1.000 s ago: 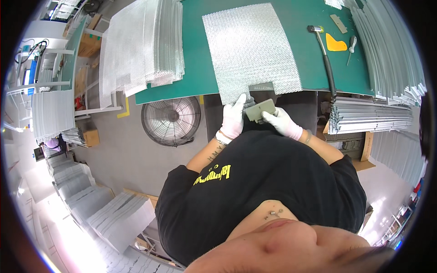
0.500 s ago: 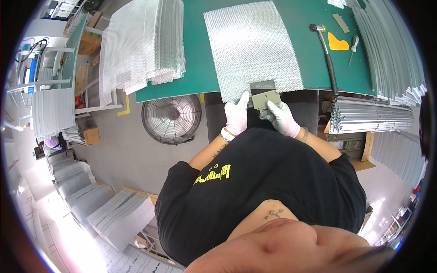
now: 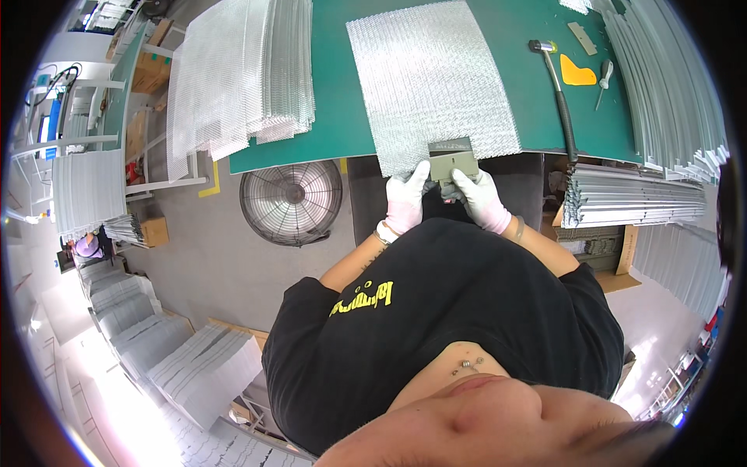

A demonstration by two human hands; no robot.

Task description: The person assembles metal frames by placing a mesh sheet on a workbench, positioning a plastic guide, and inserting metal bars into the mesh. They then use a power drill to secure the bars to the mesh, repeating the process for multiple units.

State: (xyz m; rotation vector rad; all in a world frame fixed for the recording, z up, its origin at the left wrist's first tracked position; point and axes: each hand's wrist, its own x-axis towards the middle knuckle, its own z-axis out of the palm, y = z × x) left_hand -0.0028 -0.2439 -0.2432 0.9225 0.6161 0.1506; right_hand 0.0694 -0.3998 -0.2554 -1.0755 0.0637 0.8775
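sheet (image 3: 432, 86) on table (image 3: 334, 101), stack (image 3: 237, 86) at left, hammer (image 3: 563, 117) at right

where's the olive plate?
Head view, slightly right of centre: the olive plate is in the right hand, at the notch in the mesh sheet, left hand alongside.

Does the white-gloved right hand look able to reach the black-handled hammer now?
Probably, once free: the right hand holds the flat greenish-grey plate. Nothing on the green table covers the black-handled hammer, its handle toward the near edge.
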